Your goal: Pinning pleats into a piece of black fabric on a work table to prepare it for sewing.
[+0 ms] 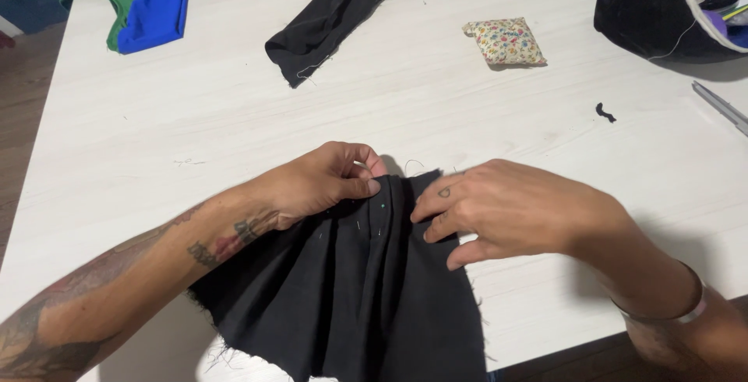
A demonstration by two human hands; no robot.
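We are counting two black cloth pieces (351,288), one floral pincushion (506,41), one black bag (654,15), two hands (319,183).

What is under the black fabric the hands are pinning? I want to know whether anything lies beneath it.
The black fabric lies on the white table, its lower edge overhanging. Anything beneath it is covered.

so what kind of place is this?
Likely a home or hobby sewing table. Both hands, left hand and right hand, pin pleats in black fabric; a floral pincushion and spare fabric strip lie on the white table.
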